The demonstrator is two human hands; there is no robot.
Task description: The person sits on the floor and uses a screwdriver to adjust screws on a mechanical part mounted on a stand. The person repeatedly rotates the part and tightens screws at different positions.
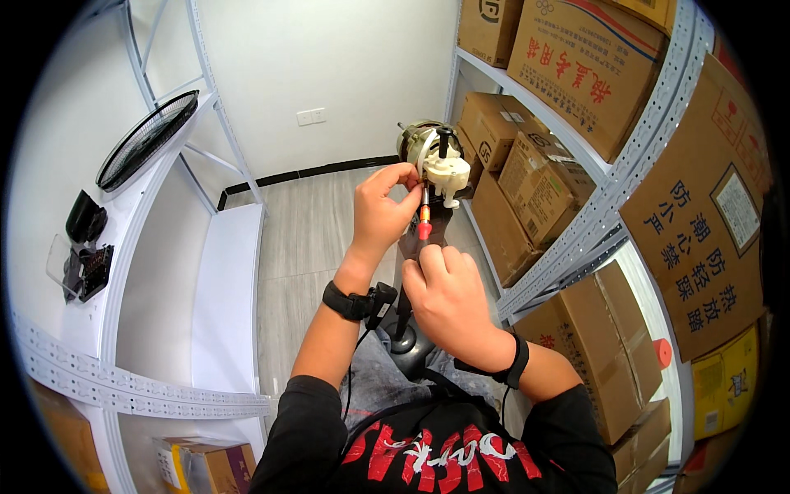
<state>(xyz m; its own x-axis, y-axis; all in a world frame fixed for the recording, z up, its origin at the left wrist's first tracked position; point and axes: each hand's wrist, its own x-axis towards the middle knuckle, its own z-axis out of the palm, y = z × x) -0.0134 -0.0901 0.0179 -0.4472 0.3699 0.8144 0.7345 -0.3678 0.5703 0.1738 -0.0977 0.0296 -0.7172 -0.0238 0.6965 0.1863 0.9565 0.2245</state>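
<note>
In front of me a fan motor with a cream-white gear housing and a black knob on top stands on a dark fan stand. My right hand is closed round the handle end of a screwdriver with red and orange-yellow parts. Its shaft points away from me, up to the side of the housing. My left hand pinches with thumb and fingertips beside the screwdriver's tip, against the motor. Whatever lies between those fingertips is too small to make out.
A black fan grille lies on the left shelf, with dark small parts nearer me. Cardboard boxes fill the right rack, close beside the motor. The round stand base sits between my legs. A cable hangs from my left wrist strap.
</note>
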